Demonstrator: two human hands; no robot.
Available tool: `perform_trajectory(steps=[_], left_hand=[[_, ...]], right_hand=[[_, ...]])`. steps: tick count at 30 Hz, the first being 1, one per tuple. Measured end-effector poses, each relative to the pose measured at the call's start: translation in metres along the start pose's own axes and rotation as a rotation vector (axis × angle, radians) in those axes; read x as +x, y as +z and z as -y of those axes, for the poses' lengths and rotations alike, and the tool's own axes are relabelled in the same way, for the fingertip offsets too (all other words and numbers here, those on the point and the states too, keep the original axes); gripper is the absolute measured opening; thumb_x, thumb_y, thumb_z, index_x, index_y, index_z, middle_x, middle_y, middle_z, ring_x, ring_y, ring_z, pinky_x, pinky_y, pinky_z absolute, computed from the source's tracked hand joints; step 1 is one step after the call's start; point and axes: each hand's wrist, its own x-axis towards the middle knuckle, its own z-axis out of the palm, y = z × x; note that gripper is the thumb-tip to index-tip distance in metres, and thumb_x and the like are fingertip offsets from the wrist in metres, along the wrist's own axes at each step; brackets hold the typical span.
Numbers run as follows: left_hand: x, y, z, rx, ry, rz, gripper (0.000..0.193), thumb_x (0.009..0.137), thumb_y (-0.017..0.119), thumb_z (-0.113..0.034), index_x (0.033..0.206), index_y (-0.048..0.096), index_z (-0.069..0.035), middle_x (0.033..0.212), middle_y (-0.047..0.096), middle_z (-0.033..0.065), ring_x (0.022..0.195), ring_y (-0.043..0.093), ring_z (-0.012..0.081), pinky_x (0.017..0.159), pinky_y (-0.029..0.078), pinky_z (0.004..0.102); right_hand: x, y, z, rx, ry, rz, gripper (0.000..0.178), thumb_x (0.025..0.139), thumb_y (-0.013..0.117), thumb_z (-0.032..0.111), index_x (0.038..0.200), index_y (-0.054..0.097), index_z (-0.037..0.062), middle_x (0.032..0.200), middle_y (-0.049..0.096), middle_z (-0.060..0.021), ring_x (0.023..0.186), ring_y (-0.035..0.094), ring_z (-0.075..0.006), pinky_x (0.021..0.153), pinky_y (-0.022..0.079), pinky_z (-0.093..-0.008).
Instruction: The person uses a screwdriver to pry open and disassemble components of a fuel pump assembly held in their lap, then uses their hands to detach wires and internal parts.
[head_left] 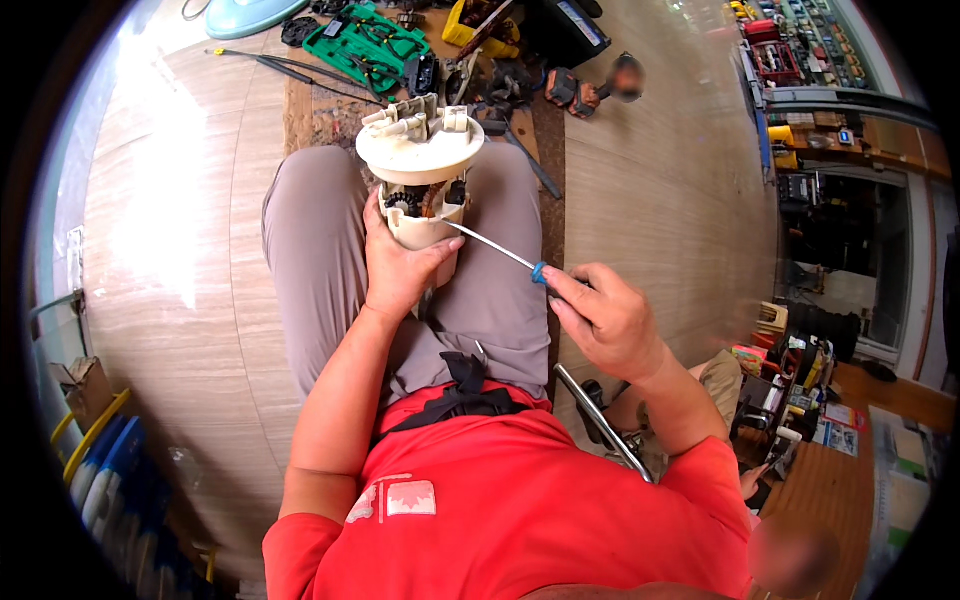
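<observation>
Between my knees stands an off-white fuel pump module (420, 152), its round flange on top and its cup-shaped housing below. Black and reddish-brown corrugated hoses show in the gap between the two. My left hand (400, 265) wraps round the lower housing, thumb across the near side. In my right hand (612, 318) is a screwdriver (497, 245) with a blue collar and a long metal shaft. Its tip meets the housing's upper rim, just above my left thumb; whether it is wedged under anything is too small to tell. My right palm hides most of the handle.
Beyond my knees lie a green tool case (368, 48), a yellow tray (482, 28), a black box (568, 32) and an orange-black power tool (572, 92). A metal tube (603, 425) runs beside my right elbow. Another person's leg (720, 385) is at lower right, near cluttered shelves.
</observation>
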Motion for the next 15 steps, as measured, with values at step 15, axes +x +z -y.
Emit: perform_trajectory(steps=[15], left_hand=[[0.0019,0.0027,0.0012,-0.01,0.01,0.003,0.11,0.062,0.094,-0.013,0.147,0.026,0.006,0.136,0.052,0.0188,0.125,0.053,0.027,0.109,0.042,0.0366]], right_hand=[[0.0054,-0.0041,0.0034,0.024,0.083,0.038,0.035,0.087,0.072,0.008,0.122,0.07,0.0069,0.091,0.063,-0.0115,0.071,0.063,-0.0288,0.062,0.051,-0.0381]])
